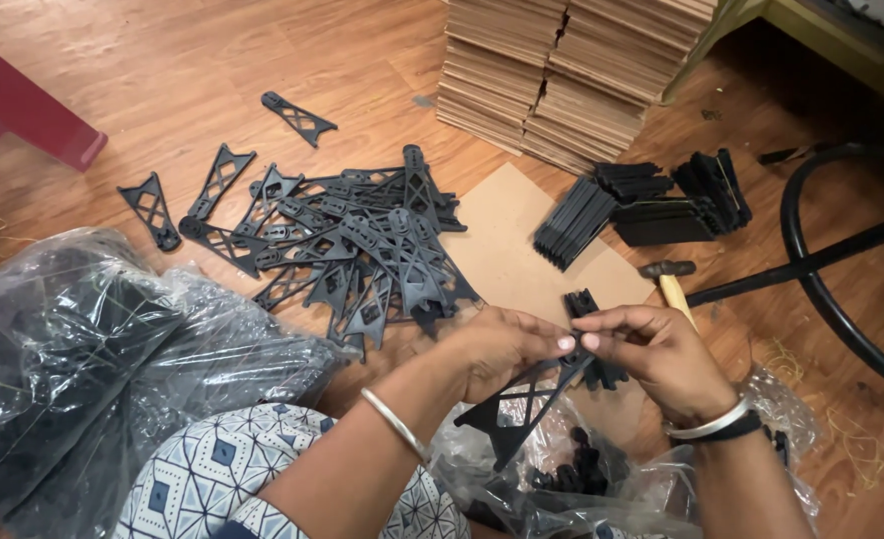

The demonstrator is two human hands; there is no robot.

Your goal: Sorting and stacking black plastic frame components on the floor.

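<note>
Black lattice bracket [522, 404] pinched at upper end by left hand [497, 349] and right hand [651, 354]; long axis slanting down-left toward body.

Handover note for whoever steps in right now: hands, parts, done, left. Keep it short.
Left hand: grip shut on a black truss-shaped bracket, held over the lap.
Right hand: fingertips pinching a small black piece at the bracket's upper end.
Parts: loose bracket pile on the floor ahead; stacked black plates to the right; hammer on the cardboard sheet; clear bag of small pieces below the hands.
Done: cannot tell from this view.
Left: many brackets in the pile.
</note>
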